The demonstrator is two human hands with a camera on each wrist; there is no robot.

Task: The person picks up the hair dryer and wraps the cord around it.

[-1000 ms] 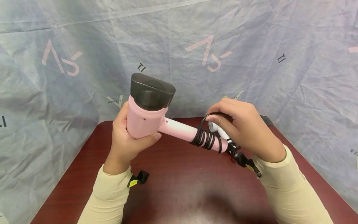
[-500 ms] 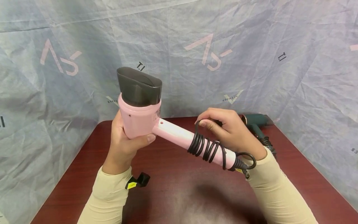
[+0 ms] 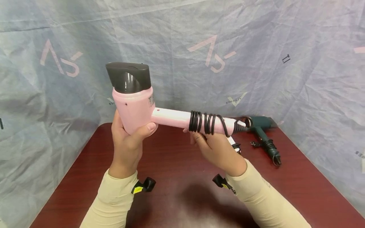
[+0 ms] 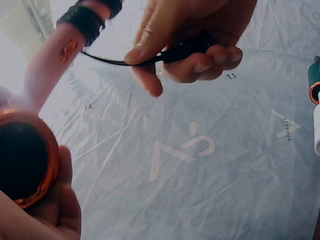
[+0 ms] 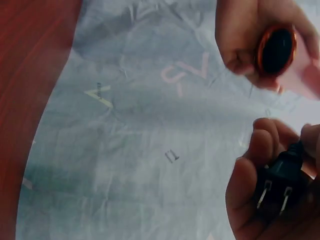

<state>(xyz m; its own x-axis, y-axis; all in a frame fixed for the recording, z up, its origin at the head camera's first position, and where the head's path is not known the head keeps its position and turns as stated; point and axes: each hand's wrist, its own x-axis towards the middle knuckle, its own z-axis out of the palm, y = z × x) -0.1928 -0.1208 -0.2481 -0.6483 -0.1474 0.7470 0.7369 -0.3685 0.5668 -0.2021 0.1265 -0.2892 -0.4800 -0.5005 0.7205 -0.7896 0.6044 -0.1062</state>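
My left hand (image 3: 126, 148) grips the barrel of a pink hair dryer (image 3: 132, 110), lifted above the table with its black nozzle (image 3: 128, 77) upward. The handle stretches nearly level to the right, with black cord (image 3: 195, 122) wound around it in several turns. Beneath the handle, my right hand (image 3: 220, 155) is partly hidden in the head view. In the left wrist view, its thumb and fingers pinch the cord's free end, the plug (image 4: 187, 50) lying in its palm. Two metal prongs of that plug show in the right wrist view.
A dark green hair dryer (image 3: 263, 136) with a wrapped cord lies at the right back of the reddish table (image 3: 171, 161). Partly hidden behind my right hand is a white handle (image 3: 235, 144) with black cord. A grey printed cloth (image 3: 182, 63) hangs behind and at both sides.
My right hand has moved from above the handle down and left to beneath it, bringing the cord's end around. The dryer has shifted left and up, its handle tipping first down, then back near level.
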